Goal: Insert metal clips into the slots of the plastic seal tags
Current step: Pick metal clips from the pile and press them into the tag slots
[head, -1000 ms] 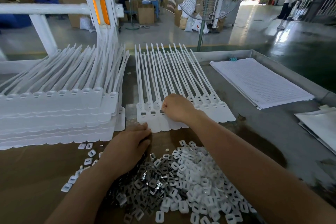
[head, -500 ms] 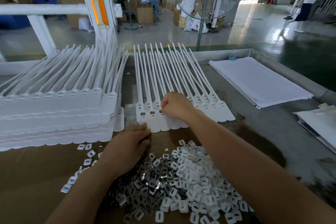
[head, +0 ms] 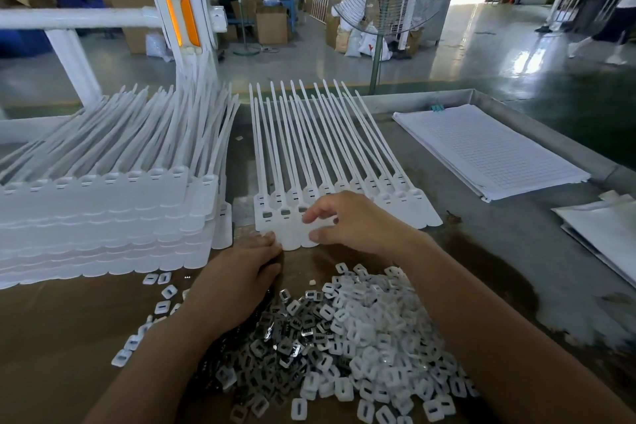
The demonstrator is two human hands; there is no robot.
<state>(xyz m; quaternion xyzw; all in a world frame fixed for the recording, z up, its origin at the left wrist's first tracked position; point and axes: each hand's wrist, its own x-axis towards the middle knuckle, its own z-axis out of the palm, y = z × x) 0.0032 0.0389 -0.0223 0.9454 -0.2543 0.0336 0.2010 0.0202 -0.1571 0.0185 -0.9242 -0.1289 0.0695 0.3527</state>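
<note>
A row of white plastic seal tags (head: 330, 162) lies flat on the bench, tails pointing away from me. Three slots at the row's left end show metal clips (head: 285, 213). My right hand (head: 358, 222) hovers over the tag heads with fingers spread and loosely bent, holding nothing that I can see. My left hand (head: 237, 280) rests palm down on the bench, its fingertips touching the near edge of the leftmost tags. A heap of metal clips and white plastic caps (head: 337, 341) lies in front of me, between my forearms.
A tall stack of white seal tags (head: 103, 217) fills the left side. A pad of lined paper (head: 488, 148) lies at the right, more sheets (head: 605, 227) beyond it. The bench has a raised metal rim (head: 550, 138). A fan stand (head: 378, 45) rises behind it.
My right hand has opened from a curled fist pressing on the tag heads and lifted slightly to the right. Three clipped slots now show. The left hand has barely moved.
</note>
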